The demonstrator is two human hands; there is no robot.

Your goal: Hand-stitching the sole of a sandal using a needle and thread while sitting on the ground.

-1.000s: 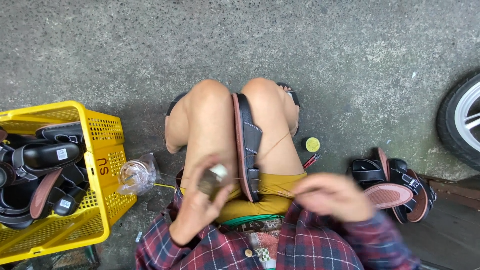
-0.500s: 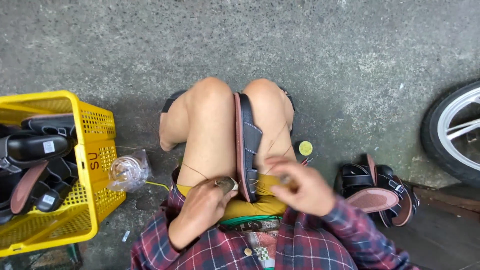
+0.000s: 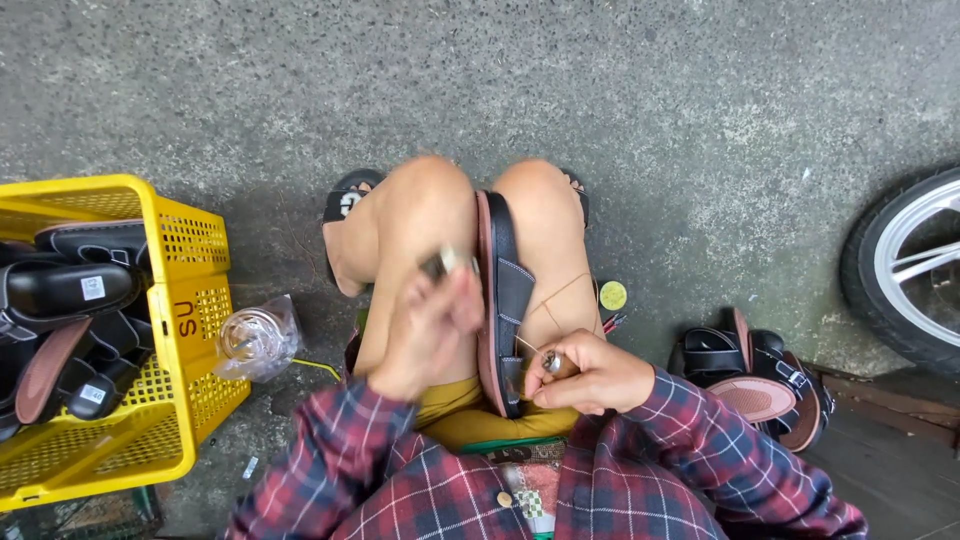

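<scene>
Two hands work one sandal [image 3: 503, 300] clamped upright between your knees, long axis running away from you. Right hand [image 3: 590, 375], nearer, grips a tool at its edge; left hand [image 3: 430, 325] pinches a small metal piece beside it.

Yellow crate [image 3: 195, 300] w/ sandals, wheel [image 3: 905, 270], cup [image 3: 250, 338].

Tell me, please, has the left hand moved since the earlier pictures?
Yes. The left hand has risen from the lap, up along the sandal clamped between the knees, and now sits beside its middle.
</scene>
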